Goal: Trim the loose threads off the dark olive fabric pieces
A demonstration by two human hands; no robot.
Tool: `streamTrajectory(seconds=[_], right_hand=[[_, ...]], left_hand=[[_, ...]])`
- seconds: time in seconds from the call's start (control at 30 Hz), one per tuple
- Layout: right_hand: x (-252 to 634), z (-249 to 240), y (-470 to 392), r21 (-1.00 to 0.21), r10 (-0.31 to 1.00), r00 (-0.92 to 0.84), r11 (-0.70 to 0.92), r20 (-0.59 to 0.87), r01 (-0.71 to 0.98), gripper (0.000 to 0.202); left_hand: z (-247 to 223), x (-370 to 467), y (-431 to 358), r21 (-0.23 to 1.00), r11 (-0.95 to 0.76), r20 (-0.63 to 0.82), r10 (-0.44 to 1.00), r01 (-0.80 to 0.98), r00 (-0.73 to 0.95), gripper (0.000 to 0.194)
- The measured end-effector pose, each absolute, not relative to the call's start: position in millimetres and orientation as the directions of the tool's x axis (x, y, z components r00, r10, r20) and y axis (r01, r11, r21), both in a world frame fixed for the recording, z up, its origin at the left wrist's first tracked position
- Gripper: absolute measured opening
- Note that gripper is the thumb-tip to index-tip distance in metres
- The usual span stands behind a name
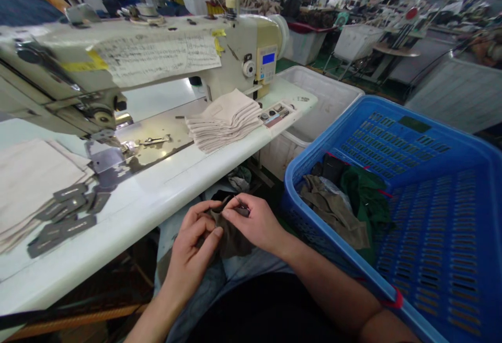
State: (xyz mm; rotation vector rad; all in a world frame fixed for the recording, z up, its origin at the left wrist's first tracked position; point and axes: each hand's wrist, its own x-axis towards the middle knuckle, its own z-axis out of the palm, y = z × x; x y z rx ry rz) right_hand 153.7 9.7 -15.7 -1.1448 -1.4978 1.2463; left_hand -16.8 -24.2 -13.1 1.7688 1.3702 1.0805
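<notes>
Over my lap, a dark olive-brown piece of cloth (235,243) hangs between both hands. My left hand (194,241) pinches its edge between thumb and fingers. Close beside it, my right hand (254,223) is closed, with thumb and forefinger at the cloth's upper edge. A small dark tool (243,209) shows in the right hand's curled fingers; its kind is not clear. Ahead stands a sewing machine (164,50), its needle area (129,147) away from my hands.
On the white sewing table (164,196) lie a folded beige cloth stack (225,118), flat beige pieces (35,175) and several dark grey tabs (68,209). A blue basket (431,212) holding brown and green cloth stands close at right. Behind it is a white bin (329,92).
</notes>
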Motion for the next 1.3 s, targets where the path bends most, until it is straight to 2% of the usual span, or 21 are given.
streamTrajectory(seconds=[0.1,0.3,0.53,0.87,1.13,1.3], right_hand=[[150.9,-19.1,7.9,-0.979,0.981,-0.184,0.101,0.068,0.178,0.010],[150.8,-19.9,4.8,-0.958,0.986,-0.081,0.159,0.143,0.238,0.009],[146.4,-20.1,1.6,-0.952,0.970,-0.171,0.211,0.175,0.222,0.009],[148.3,-15.7,0.8,-0.960,0.967,-0.220,0.179,0.131,0.215,0.010],[145.4,-26.6,12.3,-0.975,0.981,-0.190,0.088,0.048,0.206,0.010],[139.6,-34.5,16.5,-0.994,0.973,-0.224,-0.030,-0.052,0.101,0.012]], left_hand=[[-11.8,-16.7,-21.8,0.846,-0.292,0.254,0.956,0.447,0.145,0.029],[-20.4,-16.3,-20.7,0.871,-0.235,0.248,0.968,0.431,0.027,0.026],[-18.1,-11.7,-21.9,0.878,-0.233,0.272,0.962,0.418,-0.033,0.026],[-16.4,-13.4,-19.8,0.871,-0.206,0.254,0.966,0.445,-0.050,0.028],[-16.2,-11.6,-21.4,0.832,-0.303,0.323,0.946,0.466,0.037,0.026],[-24.4,-17.8,-19.8,0.815,-0.296,0.339,0.941,0.497,0.004,0.024]])
